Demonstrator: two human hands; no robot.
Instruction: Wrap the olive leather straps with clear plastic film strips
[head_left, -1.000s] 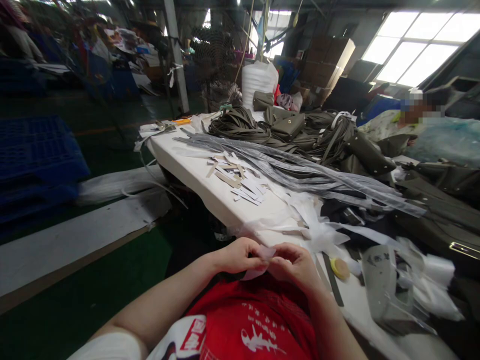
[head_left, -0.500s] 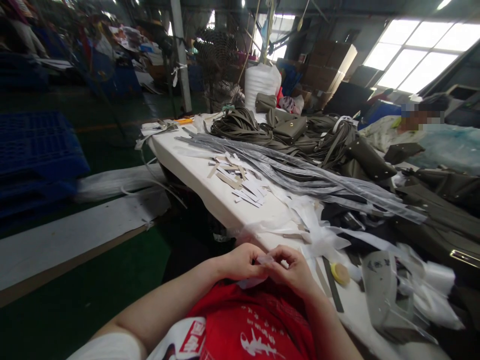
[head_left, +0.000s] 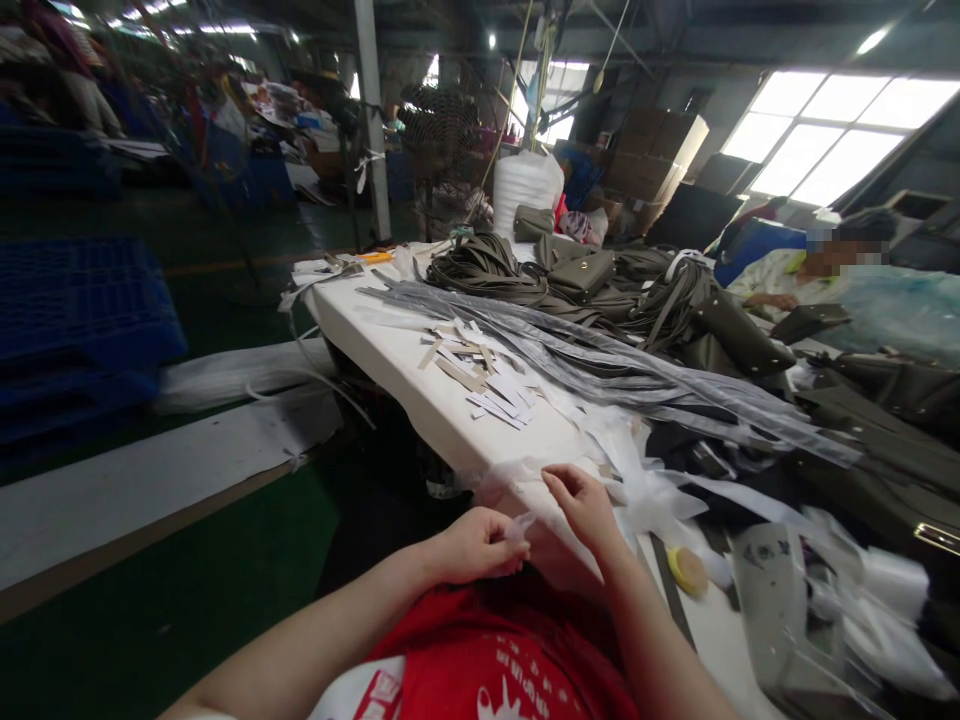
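Observation:
My left hand (head_left: 480,545) is closed just above my lap, with a small crumpled piece of thin translucent film (head_left: 523,524) poking out past the thumb. Over the table's near edge, my right hand (head_left: 589,508) has its thumb and forefinger drawn together in a pinch. Those fingertips meet the edge of a translucent film sheet (head_left: 517,478) draped at the table edge; whether they grip it I cannot tell. Farther up the white table (head_left: 397,370) lies a loose pile of cut white and tan strips (head_left: 491,375).
Long plastic-covered dark strips (head_left: 600,340) cross the table, with olive straps and bags (head_left: 581,275) behind. To the right are a yellow tape roll (head_left: 686,572) and a clear plastic holder (head_left: 772,590). Another person (head_left: 776,285) sits across. Blue pallets (head_left: 82,320) stand left.
My hands have come apart. The right moved forward and up to the film at the table edge, while the left stayed low with the small film piece. The head view tilted slightly upward.

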